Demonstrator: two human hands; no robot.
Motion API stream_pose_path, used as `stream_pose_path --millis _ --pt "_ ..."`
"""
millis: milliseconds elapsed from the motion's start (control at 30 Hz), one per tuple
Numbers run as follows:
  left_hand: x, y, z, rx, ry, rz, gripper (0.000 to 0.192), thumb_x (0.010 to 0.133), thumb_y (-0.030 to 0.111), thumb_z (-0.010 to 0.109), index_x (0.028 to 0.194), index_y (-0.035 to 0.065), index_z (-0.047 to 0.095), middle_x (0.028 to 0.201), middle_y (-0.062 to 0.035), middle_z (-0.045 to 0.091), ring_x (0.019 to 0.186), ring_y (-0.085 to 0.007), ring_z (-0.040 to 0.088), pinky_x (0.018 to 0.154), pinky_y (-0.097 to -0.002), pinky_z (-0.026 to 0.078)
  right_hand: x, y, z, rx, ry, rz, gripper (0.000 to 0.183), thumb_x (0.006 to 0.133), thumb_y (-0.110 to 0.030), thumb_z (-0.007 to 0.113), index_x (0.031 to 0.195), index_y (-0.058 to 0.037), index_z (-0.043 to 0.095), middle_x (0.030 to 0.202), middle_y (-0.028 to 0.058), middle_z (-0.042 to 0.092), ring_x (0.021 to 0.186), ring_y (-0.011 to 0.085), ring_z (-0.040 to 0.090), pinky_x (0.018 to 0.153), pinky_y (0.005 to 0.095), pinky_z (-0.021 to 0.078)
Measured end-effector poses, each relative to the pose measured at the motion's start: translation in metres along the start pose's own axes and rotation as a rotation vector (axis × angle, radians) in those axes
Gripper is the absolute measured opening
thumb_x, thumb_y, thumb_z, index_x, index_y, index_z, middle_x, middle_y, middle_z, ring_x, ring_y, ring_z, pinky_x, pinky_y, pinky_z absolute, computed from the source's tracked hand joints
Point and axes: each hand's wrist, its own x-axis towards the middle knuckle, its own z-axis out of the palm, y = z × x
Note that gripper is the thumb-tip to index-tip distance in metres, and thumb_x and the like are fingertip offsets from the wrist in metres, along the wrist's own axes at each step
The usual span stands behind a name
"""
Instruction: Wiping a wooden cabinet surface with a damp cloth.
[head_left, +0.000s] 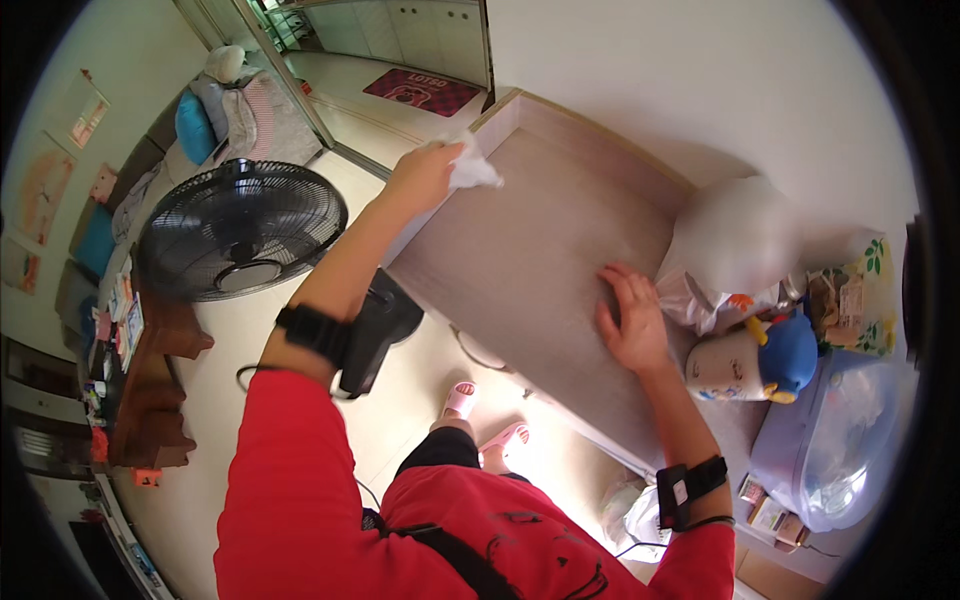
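My left hand (429, 176) is closed on a crumpled white tissue or cloth (474, 163), at the raised wooden edge of a grey-brown counter top (540, 225). The white piece hangs partly over that edge onto the surface. Farther right, my right hand (631, 319) rests on the counter with its fingers apart and nothing in it. Near it stand a pale cup or jar with a blue figure-shaped lid (787, 356) and a whitish plastic bag (686, 300). Dark straps with devices are fastened on both forearms.
A blurred pale object (739, 236) stands against the wall. Beyond the cup are a printed food packet (855, 307), a bluish lidded plastic box (821, 442) and small boxes (772, 517). A black fan (244, 229) stands left of my left arm. Plastic bags (637, 517) lie below the counter.
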Motion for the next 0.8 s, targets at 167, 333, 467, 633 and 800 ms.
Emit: stream_pose_path --millis 167,333,467,633,800 --pt "-0.097 -0.002 -0.024 -0.091 0.219 -0.010 0.021 0.078 0.004 0.050 0.098 -0.0001 0.055 0.087 -0.0193 0.054 0.079 -0.0367 0.054 0.066 -0.0413 0.044 0.002 -0.010 0.000 -0.078 -0.001 -0.028 0.034 0.072 -0.010 0.054 0.105 -0.0035 0.049 0.110 0.0132 0.048 0.101 0.0313 0.046 0.088 0.0396 0.0361" --pt "-0.133 0.001 -0.011 -0.180 0.323 -0.077 0.015 0.076 -0.001 0.050 0.090 -0.0016 0.055 0.084 -0.0193 0.054 0.078 -0.0377 0.054 0.065 -0.0405 0.045 -0.003 -0.016 0.005 -0.128 0.005 -0.022 0.035 0.073 -0.007 0.052 0.108 -0.0016 0.048 0.112 0.0153 0.046 0.103 0.0328 0.045 0.091 0.0393 0.0350" --pt "-0.151 -0.007 0.016 -0.296 0.474 -0.067 0.036 0.073 -0.007 0.050 0.108 -0.0003 0.052 0.107 -0.0203 0.052 0.096 -0.0383 0.052 0.077 -0.0405 0.047 -0.017 -0.040 0.017 -0.202 0.074 0.028 0.036 0.074 -0.002 0.051 0.110 -0.0005 0.048 0.119 0.0182 0.044 0.109 0.0359 0.042 0.093 0.0391 0.0340" --pt "-0.159 -0.011 0.037 -0.290 0.583 -0.001 0.050 0.072 -0.009 0.048 0.121 -0.0002 0.042 0.118 -0.0221 0.046 0.106 -0.0384 0.047 0.083 -0.0387 0.046 -0.044 -0.147 0.024 0.020 0.228 0.316 0.031 0.073 -0.001 0.057 0.104 -0.0033 0.055 0.122 0.0177 0.042 0.116 0.0341 0.039 0.093 0.0398 0.0348" --pt "-0.191 -0.022 0.098 -0.468 0.457 -0.193 0.029 0.079 -0.003 0.045 0.108 -0.0040 0.047 0.102 -0.0271 0.052 0.092 -0.0426 0.052 0.075 -0.0431 0.045 -0.059 -0.197 0.041 -0.051 0.289 0.363 0.029 0.072 0.002 0.056 0.100 -0.0040 0.057 0.121 0.0167 0.044 0.116 0.0339 0.039 0.092 0.0408 0.0360"
